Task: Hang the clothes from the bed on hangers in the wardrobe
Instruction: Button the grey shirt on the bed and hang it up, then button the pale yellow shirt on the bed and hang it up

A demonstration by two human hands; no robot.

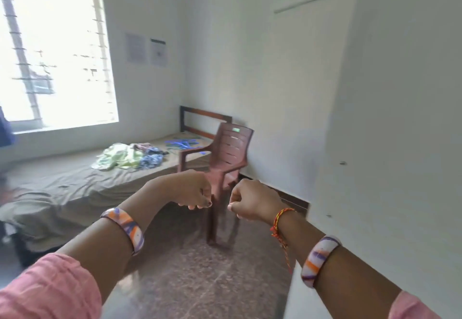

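With both the left hand (193,190) and right hand (252,200) clenched on nothing, the clothes (127,156) lie heaped well beyond them on the bed (62,181), likely soft, light, best pinched at the shoulders.

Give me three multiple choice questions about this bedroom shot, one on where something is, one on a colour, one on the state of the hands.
1. Where does the pile of clothes lie?
A. on the bed
B. on the chair
C. on the floor

2. What colour are the hangers?
A. red
B. blue
C. white

3. What do the left hand and right hand hold?
A. a shirt
B. a hanger
C. nothing

Key: 1 A, the pile rests on the sheet; 2 B, they show blue beyond the clothes; 3 C, both are curled with nothing in them.
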